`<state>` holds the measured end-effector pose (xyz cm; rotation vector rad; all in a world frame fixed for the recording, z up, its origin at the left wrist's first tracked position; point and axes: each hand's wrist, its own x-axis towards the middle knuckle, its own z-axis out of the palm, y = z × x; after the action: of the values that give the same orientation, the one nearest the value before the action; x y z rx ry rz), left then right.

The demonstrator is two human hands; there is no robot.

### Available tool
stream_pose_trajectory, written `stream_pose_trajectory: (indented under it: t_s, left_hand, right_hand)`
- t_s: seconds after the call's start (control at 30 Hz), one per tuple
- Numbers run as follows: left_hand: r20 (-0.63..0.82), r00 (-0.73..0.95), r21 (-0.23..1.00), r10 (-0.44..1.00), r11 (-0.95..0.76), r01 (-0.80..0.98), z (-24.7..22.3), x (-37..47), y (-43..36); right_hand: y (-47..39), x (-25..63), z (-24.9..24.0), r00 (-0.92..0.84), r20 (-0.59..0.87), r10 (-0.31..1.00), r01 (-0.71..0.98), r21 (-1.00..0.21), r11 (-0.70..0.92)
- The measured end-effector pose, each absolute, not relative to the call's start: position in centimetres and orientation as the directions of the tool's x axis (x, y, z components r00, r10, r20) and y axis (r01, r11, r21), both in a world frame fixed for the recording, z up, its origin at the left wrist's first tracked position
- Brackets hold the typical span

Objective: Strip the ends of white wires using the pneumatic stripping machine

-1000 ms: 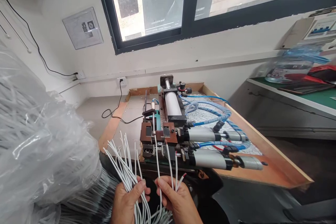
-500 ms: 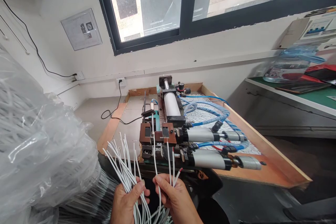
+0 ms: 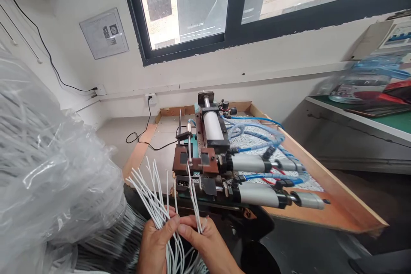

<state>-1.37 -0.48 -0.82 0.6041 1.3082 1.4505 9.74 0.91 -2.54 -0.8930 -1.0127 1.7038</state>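
Note:
A fanned bundle of white cables (image 3: 148, 203) is gripped by my left hand (image 3: 158, 239), their tips pointing up and left. My right hand (image 3: 205, 239), its thumb and fingertips touching the left ones, holds a few white cables (image 3: 195, 201) that rise toward the machine. Just beyond my hands stands the pneumatic machine (image 3: 195, 160) with brown jaw blocks and silver cylinders. One cable tip reaches the jaw area near the thin vertical rod; whether it is inside cannot be made out.
Plastic-wrapped cable bundles (image 3: 80, 180) fill the left side. A wooden-edged tray (image 3: 321, 175) surrounds the machine, with blue air hoses (image 3: 257, 147) at its right. A green-topped shelf (image 3: 391, 120) holding a plastic jug (image 3: 356, 83) is at the right.
My right hand has moved left against my left hand. The cables in my right hand are now closer together and further left at the machine. The view has shifted slightly.

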Motion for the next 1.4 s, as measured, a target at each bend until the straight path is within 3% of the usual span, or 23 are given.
stream_pose_trajectory:
  t_s: [0.1,0.27,0.43,0.53,0.87,1.03,1.13,1.4]
  left_hand:
    - [-0.281,-0.312,0.92,0.907,0.162,-0.358,-0.7,-1.2,-0.5]
    - [-0.316,-0.317,0.918,0.894,0.204,-0.34,-0.7,-1.5,-0.4]
    - [-0.259,-0.332,0.941,0.907,0.159,-0.3,-0.3,-1.6,0.2]
    - [-0.215,-0.355,0.954,0.91,0.119,-0.274,0.2,-1.4,0.5]
    - [-0.262,-0.335,0.922,0.905,0.132,-0.364,0.2,-1.2,0.8]
    - [-0.219,-0.275,0.919,0.936,0.104,-0.379,0.4,-0.9,0.9]
    - [-0.218,-0.257,0.919,0.942,0.11,-0.378,0.5,-0.8,0.9]
    - [-0.331,-0.233,0.863,0.914,0.194,-0.466,0.4,-1.0,0.9]
  right_hand:
    - [0.9,9.6,-3.3,-0.178,-0.081,0.981,-0.375,-0.916,-0.144]
    - [1.4,9.8,-3.5,-0.097,-0.197,0.976,-0.437,-0.872,-0.22]
    - [1.9,9.7,-2.8,-0.036,-0.242,0.97,-0.512,-0.829,-0.225]
    - [2.2,9.7,-2.3,-0.033,-0.277,0.96,-0.547,-0.799,-0.249]
    - [2.8,9.3,-1.8,-0.129,-0.325,0.937,-0.639,-0.695,-0.329]
    - [2.0,9.3,-1.6,-0.254,-0.209,0.944,-0.528,-0.788,-0.317]
    - [1.8,9.3,-1.9,-0.204,-0.161,0.966,-0.459,-0.855,-0.239]
    - [2.2,9.5,-2.6,-0.045,-0.282,0.958,-0.56,-0.788,-0.258]
